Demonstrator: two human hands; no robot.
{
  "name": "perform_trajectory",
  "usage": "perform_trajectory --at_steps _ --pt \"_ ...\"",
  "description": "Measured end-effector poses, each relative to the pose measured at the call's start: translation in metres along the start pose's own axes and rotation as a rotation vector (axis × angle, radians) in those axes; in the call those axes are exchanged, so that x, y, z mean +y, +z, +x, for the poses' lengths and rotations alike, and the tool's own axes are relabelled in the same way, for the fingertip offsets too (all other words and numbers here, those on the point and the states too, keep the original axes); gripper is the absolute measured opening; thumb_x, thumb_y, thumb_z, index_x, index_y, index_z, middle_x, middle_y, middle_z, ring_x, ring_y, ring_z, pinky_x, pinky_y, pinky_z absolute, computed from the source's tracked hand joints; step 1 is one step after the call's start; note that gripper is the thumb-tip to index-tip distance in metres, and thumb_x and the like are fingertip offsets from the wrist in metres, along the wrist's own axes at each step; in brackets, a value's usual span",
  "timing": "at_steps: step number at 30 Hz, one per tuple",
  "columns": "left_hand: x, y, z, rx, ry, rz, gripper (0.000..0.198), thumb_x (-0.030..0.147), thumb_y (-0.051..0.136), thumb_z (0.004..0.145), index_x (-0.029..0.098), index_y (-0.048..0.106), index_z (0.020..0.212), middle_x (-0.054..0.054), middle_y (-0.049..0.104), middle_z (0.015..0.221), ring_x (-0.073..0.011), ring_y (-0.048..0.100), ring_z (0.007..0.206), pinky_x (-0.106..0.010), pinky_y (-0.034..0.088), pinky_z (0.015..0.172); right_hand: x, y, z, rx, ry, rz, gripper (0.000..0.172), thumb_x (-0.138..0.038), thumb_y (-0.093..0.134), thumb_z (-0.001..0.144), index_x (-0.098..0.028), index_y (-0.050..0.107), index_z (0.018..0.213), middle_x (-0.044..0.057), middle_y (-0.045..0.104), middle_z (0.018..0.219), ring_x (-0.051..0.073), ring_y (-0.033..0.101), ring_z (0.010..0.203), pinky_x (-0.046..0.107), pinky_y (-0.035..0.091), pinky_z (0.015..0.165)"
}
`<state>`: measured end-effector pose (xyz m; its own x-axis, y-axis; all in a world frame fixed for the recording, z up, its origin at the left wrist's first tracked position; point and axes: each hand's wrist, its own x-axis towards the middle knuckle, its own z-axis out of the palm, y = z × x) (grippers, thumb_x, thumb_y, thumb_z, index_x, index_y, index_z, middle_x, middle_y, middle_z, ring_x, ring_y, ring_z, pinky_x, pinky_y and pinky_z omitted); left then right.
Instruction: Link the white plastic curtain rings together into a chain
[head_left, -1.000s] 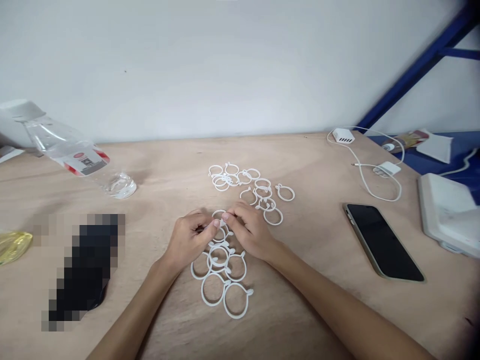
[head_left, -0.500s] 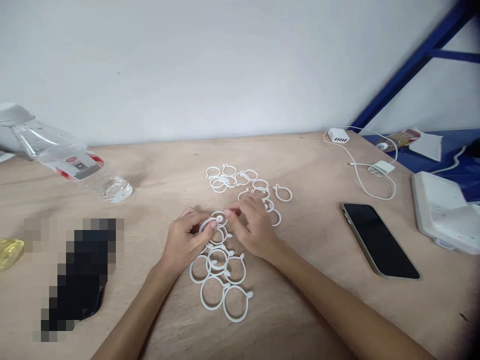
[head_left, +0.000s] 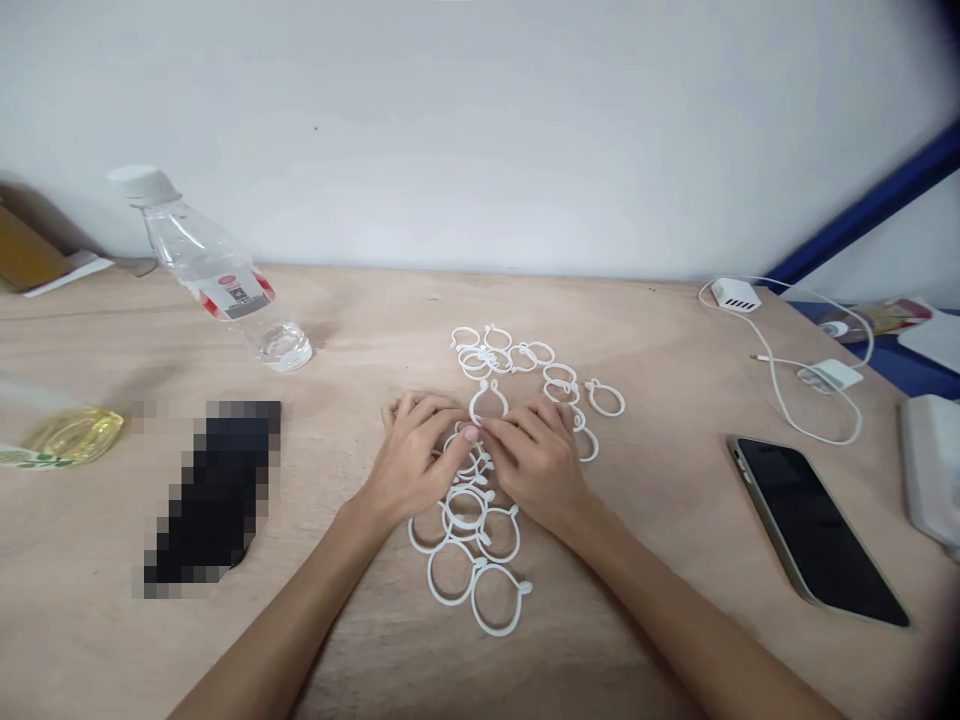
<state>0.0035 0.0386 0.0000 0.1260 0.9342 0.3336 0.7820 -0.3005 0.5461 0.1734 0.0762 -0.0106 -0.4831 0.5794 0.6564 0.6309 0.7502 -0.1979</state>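
Observation:
My left hand (head_left: 424, 450) and my right hand (head_left: 541, 462) meet over the middle of the table, their fingers closed at the near edge of a white plastic curtain ring (head_left: 504, 402). That ring is tilted up, with a small gap between its two ends on the far side. Fingers cover its lower part. Below my hands lies a cluster of similar rings (head_left: 496, 634), overlapping, each with a small eyelet. Beyond my right hand is a second loose group of rings (head_left: 606, 412); part of it is hidden behind that hand.
On the left stand a clear water bottle (head_left: 236, 295) and, nearer, a yellowish clear bottle (head_left: 75, 437) beside a dark blurred object (head_left: 210, 490). To the right lie a phone (head_left: 821, 530), a white charger with cable (head_left: 832, 375) and a white device (head_left: 934, 470).
The view has swung left, so everything sits further right. My right hand has closed in beside my left at the curtain ring, which now stands tilted with its gap facing away.

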Motion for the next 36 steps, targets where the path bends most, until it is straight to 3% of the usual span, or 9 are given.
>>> perform_trajectory --at_steps 5,10,14,19,27,32,36 --pt "-0.003 0.001 0.002 -0.018 -0.009 -0.063 0.03 0.027 0.037 0.097 0.019 0.063 0.084 -0.004 0.067 0.094 -0.02 0.054 0.094 -0.038 0.032 0.086 -0.016 -0.002 -0.002 0.024 -0.028 0.148 0.006 -0.02 0.06 0.086 -0.022 0.064 0.081 0.002 0.068 0.075 0.021 0.052 0.079 0.039 0.033 0.077" --pt "-0.001 -0.002 0.004 0.012 -0.083 -0.14 0.033 0.029 0.035 0.096 0.019 0.052 0.07 -0.002 0.06 0.074 -0.0189 0.052 0.081 -0.035 0.036 0.08 -0.008 -0.002 0.0 0.146 0.279 0.34 0.012 -0.021 0.054 0.089 -0.02 0.064 0.096 0.004 0.066 0.081 0.021 0.056 0.082 0.04 0.04 0.083" --pt "-0.001 -0.004 0.004 0.011 -0.148 -0.278 0.035 0.037 0.036 0.095 0.02 0.049 0.067 -0.001 0.054 0.068 -0.0177 0.049 0.073 -0.032 0.039 0.074 0.002 0.003 0.004 0.059 0.443 0.449 0.027 -0.02 0.05 0.089 -0.021 0.062 0.114 0.004 0.066 0.091 0.02 0.058 0.089 0.039 0.043 0.086" --pt "-0.003 -0.006 0.005 0.018 -0.353 -0.619 0.042 0.053 0.046 0.088 0.019 0.049 0.064 0.0 0.052 0.065 -0.0156 0.05 0.065 -0.027 0.041 0.064 0.003 0.001 0.006 -0.126 0.347 0.51 0.033 -0.018 0.051 0.09 -0.021 0.06 0.122 0.006 0.067 0.109 0.022 0.055 0.107 0.041 0.039 0.097" --pt "-0.014 -0.005 0.007 -0.041 -0.475 -0.885 0.044 0.056 0.056 0.083 0.019 0.046 0.06 0.0 0.054 0.062 -0.0147 0.049 0.062 -0.027 0.042 0.062 0.002 0.0 0.007 -0.17 0.228 0.518 0.028 -0.024 0.051 0.094 -0.024 0.061 0.12 0.003 0.067 0.113 0.019 0.054 0.107 0.039 0.037 0.097" --pt "-0.009 -0.006 0.008 -0.021 -0.459 -0.761 0.041 0.053 0.051 0.086 0.018 0.054 0.066 0.0 0.056 0.059 -0.0144 0.052 0.059 -0.027 0.044 0.062 0.001 0.0 0.007 -0.122 0.192 0.541 0.015 -0.023 0.054 0.092 -0.021 0.065 0.103 0.003 0.071 0.101 0.018 0.056 0.098 0.037 0.038 0.092" --pt "-0.002 -0.005 0.007 0.052 -0.407 -0.523 0.04 0.051 0.046 0.089 0.015 0.062 0.1 0.0 0.062 0.064 -0.0174 0.059 0.065 -0.028 0.047 0.066 0.0 0.001 0.007 -0.067 0.211 0.564 0.011 -0.022 0.054 0.093 -0.019 0.064 0.092 0.003 0.071 0.089 0.018 0.058 0.091 0.036 0.039 0.088"
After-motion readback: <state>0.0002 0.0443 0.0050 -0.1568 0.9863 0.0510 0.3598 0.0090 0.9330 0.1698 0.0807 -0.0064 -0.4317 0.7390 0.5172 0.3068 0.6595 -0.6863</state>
